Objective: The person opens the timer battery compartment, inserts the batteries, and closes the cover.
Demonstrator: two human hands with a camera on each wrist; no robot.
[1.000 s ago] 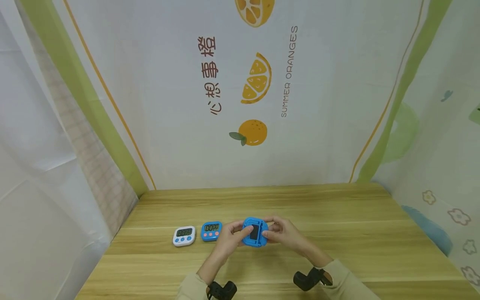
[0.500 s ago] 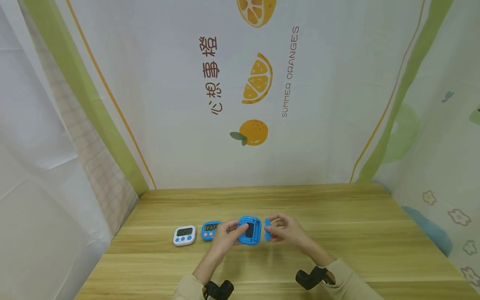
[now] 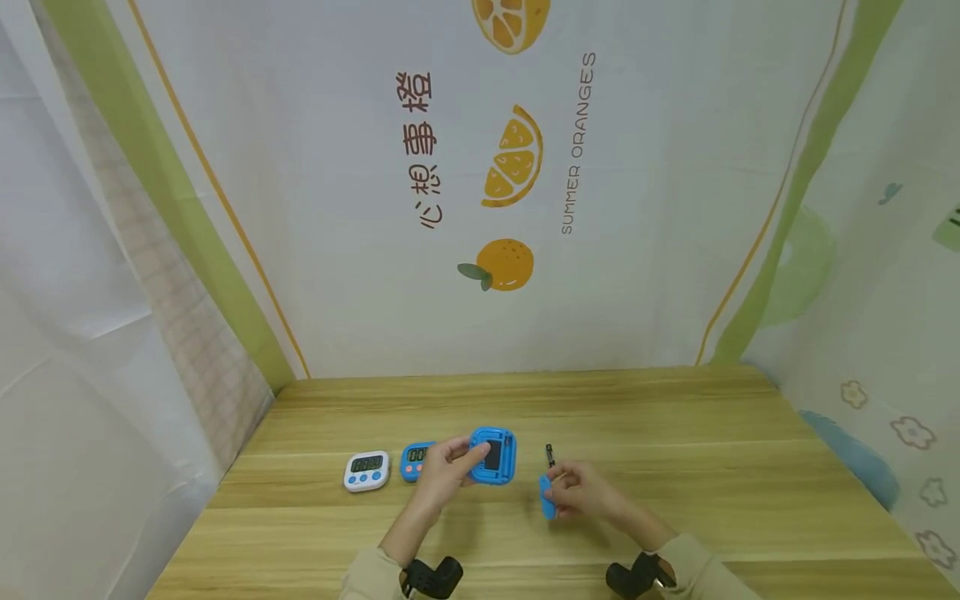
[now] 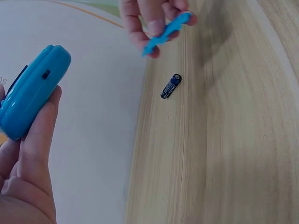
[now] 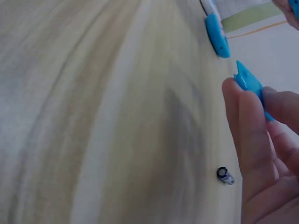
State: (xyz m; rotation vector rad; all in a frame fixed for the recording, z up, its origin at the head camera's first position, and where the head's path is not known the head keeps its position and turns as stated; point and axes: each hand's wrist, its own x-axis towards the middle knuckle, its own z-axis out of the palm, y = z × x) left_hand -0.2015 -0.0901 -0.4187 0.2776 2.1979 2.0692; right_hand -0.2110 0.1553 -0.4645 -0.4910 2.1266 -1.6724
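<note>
My left hand [image 3: 446, 472] holds a blue digital timer [image 3: 505, 457] with its back turned up and the battery slot uncovered; the thumb lies on the back. In the left wrist view the same timer [image 4: 36, 91] shows edge-on. My right hand [image 3: 587, 492] pinches a small blue battery cover [image 3: 547, 498] between thumb and fingers, just above the table. The cover [image 5: 250, 83] also shows in the right wrist view. A dark battery [image 3: 550, 454] lies on the table beyond the right hand, partly hidden there; the left wrist view shows the battery [image 4: 171, 86] whole.
On the wooden table [image 3: 675, 433], left of the hands, lie a white timer [image 3: 367, 472] and a second blue timer [image 3: 414, 462], partly behind the left hand. A white curtain [image 3: 360, 292] printed with oranges hangs at the back edge.
The battery cover has come off the held timer and moved right and toward me in the right hand. The timer shifted slightly left. The battery on the table has come into sight.
</note>
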